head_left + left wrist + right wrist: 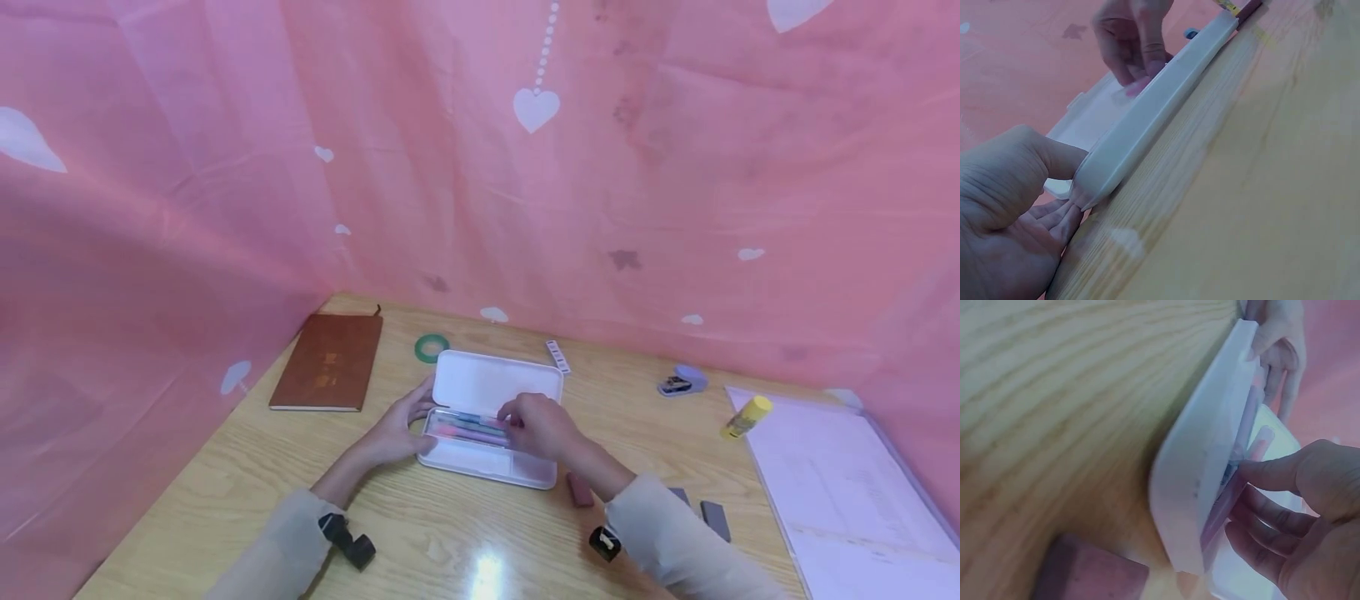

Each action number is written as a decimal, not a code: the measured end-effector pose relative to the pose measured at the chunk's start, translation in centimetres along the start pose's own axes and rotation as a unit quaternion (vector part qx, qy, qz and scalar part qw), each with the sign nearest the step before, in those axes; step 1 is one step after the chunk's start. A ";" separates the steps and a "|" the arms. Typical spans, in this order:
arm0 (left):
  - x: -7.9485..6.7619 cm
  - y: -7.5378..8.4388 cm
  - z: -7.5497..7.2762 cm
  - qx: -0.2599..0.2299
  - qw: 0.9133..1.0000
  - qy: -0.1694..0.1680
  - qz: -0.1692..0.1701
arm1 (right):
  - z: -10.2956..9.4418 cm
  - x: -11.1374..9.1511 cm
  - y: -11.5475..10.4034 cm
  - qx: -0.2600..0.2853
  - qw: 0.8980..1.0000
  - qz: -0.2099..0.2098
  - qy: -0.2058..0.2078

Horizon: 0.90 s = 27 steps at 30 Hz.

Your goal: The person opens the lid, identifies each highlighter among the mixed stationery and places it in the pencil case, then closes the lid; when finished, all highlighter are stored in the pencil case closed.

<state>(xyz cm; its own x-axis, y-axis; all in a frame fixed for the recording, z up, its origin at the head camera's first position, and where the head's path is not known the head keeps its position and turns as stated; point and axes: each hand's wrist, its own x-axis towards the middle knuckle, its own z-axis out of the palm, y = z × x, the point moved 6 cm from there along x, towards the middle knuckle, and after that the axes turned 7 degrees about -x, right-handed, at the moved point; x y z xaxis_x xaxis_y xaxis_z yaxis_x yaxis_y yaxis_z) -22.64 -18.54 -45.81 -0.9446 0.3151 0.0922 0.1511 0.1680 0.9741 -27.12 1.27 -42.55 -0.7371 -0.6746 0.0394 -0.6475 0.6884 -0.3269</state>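
Note:
A white pencil case [487, 470] lies on the wooden table with its lid [497, 382] raised at the back. Several pens [467, 427] in pink, purple and blue lie in its tray. My left hand [396, 429] grips the case's left end, thumb on the rim and fingers around the corner, as the left wrist view shows. Over the right part of the tray, my right hand [542, 427] pinches a pink pen [1262, 442] between thumb and fingers. Those fingers hide part of the pen and the tray's right side in the head view.
Behind the case are a green tape roll [431, 348] and a white strip [558, 357]. A brown notebook [327, 364] lies left. To the right are a purple stapler [684, 382], yellow glue stick [747, 417], white board [840, 492], dark red block [580, 489] and grey block [716, 520].

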 end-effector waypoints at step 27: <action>0.5 -2.0 -0.2 -0.024 0.999 0.029 0.001 | -2.6 -2.3 7.1 0.261 0.952 0.137 0.087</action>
<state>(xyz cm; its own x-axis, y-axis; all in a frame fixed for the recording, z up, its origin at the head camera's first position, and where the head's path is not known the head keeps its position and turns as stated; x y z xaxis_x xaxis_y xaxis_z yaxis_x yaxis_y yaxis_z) -23.44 -18.88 -47.73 -0.9601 0.2597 0.1040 0.1394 0.1216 0.9827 -30.56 8.43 -42.50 -0.9150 -0.4025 0.0258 -0.2749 0.5757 -0.7700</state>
